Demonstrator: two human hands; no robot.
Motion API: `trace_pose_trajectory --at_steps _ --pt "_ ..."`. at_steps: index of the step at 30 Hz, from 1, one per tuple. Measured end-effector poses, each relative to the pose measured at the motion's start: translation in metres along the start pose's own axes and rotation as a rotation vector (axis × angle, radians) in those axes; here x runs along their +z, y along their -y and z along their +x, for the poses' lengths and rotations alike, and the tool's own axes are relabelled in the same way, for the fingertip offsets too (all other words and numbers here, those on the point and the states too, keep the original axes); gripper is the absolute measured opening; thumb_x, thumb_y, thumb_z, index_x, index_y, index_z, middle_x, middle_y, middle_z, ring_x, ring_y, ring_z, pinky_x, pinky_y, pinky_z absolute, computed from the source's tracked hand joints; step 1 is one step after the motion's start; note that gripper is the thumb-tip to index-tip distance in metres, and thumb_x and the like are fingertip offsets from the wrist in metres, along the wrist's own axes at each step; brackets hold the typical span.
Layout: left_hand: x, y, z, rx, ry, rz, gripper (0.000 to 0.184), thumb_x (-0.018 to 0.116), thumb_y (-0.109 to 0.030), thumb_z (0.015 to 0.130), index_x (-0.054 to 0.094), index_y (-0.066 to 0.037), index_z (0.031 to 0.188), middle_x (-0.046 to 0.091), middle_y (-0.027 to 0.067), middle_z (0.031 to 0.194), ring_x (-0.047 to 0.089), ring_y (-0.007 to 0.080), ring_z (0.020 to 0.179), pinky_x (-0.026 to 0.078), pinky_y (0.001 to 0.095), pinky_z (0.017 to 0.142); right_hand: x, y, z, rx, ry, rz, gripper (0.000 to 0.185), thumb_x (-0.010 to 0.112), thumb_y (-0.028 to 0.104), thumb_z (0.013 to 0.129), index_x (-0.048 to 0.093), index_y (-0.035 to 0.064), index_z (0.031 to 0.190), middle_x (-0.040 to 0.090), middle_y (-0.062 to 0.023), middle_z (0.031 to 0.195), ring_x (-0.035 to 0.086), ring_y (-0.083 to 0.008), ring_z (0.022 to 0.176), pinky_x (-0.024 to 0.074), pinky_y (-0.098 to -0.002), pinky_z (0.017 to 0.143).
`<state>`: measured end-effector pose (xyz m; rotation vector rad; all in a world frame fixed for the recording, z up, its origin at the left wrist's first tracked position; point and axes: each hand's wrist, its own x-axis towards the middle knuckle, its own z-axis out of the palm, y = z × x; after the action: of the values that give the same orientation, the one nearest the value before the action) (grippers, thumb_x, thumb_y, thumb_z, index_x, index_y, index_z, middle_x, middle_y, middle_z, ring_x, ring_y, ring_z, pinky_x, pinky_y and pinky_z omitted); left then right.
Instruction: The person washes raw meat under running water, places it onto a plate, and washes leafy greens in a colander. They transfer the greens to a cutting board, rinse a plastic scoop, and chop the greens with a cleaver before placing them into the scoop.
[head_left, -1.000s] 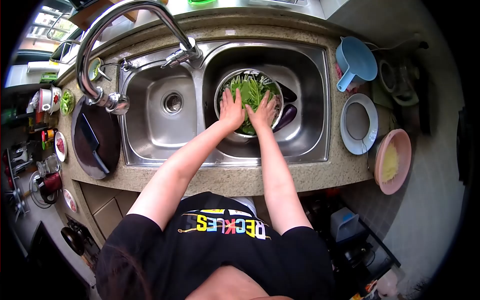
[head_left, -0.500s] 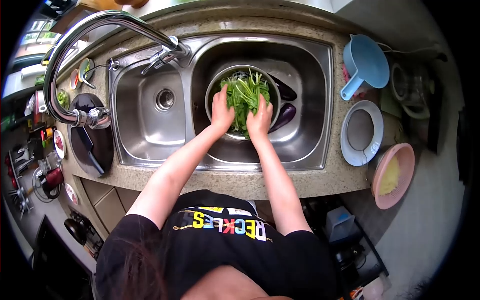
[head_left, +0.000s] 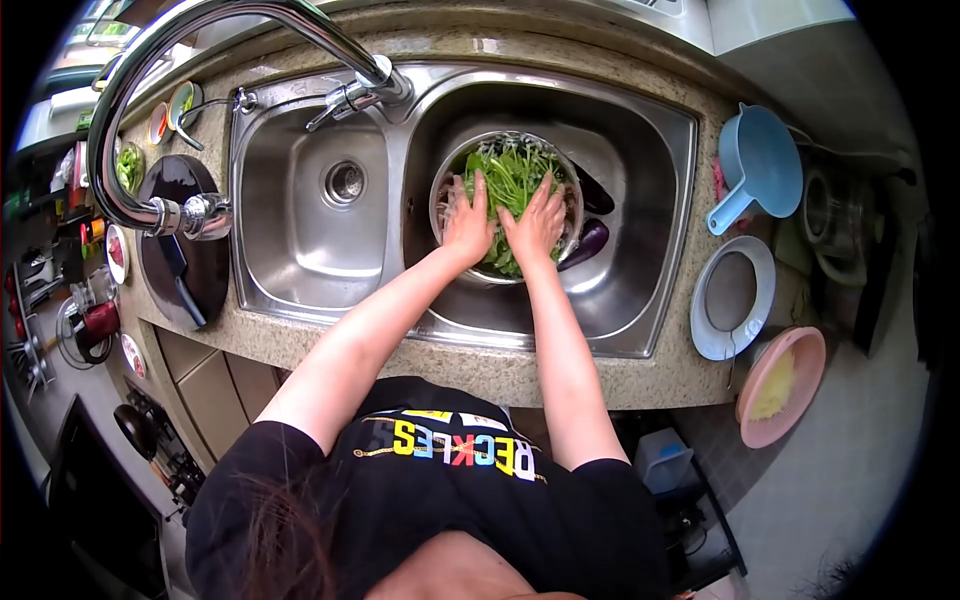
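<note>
Leafy greens [head_left: 516, 178] with pale green stems fill a round metal bowl [head_left: 438, 200] in the larger right basin. Water shows around the leaves. My left hand [head_left: 468, 222] lies on the left side of the greens with its fingers spread. On their right side my right hand [head_left: 535, 225] rests flat, fingers apart. Both palms face down on the leaves, and neither hand grips anything. Two dark purple eggplants, an upper eggplant [head_left: 594, 190] and a lower eggplant [head_left: 586, 244], lie in the basin against the bowl's right side.
A chrome faucet [head_left: 350, 100] arches over the left basin [head_left: 300, 240]. Left of the sink, a knife [head_left: 178, 270] lies on a dark round board [head_left: 200, 290]. To the right are a blue ladle-shaped strainer [head_left: 760, 160], a white-rimmed sieve [head_left: 710, 335] and a pink colander [head_left: 800, 400].
My hands have gone from cupping the raised clump of greens to pressing it flat into the bowl, fingers spreading. The whole view has shifted slightly, with the sink now further right.
</note>
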<state>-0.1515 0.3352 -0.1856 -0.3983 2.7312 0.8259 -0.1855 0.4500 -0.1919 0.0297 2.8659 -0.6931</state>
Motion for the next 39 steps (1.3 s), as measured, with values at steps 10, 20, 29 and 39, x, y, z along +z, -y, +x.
trace_pose_trajectory --at_steps 10,20,29,39 --pt "-0.010 0.003 0.006 -0.071 -0.112 -0.391 0.083 0.055 0.012 0.066 0.037 -0.019 0.141 0.044 0.0269 0.125 0.050 0.0405 0.112 0.043 0.0391 0.095 -0.004 -0.016 0.001 0.110 -0.094 0.494 0.064 0.067 -0.001 0.070 0.045 0.0055 0.130 0.058 -0.0184 0.119 0.056 -0.0353 0.109 0.0437 -0.0379 0.095" --pt "-0.020 -0.019 -0.036 0.159 -0.213 -0.112 0.087 0.057 0.008 0.070 0.023 -0.014 0.147 0.027 0.0304 0.135 0.037 0.0497 0.117 0.034 0.0488 0.102 -0.033 0.016 -0.041 0.017 -0.078 0.377 0.086 0.064 -0.002 0.068 0.022 0.0064 0.143 0.024 -0.0324 0.140 0.030 -0.0492 0.126 0.0300 -0.0505 0.104" --pt "0.015 0.002 -0.017 0.200 0.061 0.252 0.065 0.047 -0.028 0.091 0.019 -0.012 0.148 0.007 0.0255 0.152 0.009 0.0479 0.138 0.017 0.0632 0.107 0.023 -0.008 -0.024 -0.114 0.110 -0.097 0.068 0.052 0.022 0.087 0.022 0.0116 0.147 0.008 -0.0281 0.150 0.018 -0.0485 0.135 0.0201 -0.0581 0.108" --pt "-0.063 -0.007 -0.011 0.186 -0.143 -0.004 0.050 0.063 -0.013 0.076 0.053 -0.003 0.124 0.059 0.0172 0.115 0.056 0.0333 0.106 0.047 0.0400 0.089 -0.057 -0.011 0.005 0.073 -0.119 0.533 0.013 0.061 0.012 0.083 0.066 0.0041 0.092 0.063 -0.0154 0.091 0.060 -0.0311 0.086 0.0476 -0.0398 0.077"
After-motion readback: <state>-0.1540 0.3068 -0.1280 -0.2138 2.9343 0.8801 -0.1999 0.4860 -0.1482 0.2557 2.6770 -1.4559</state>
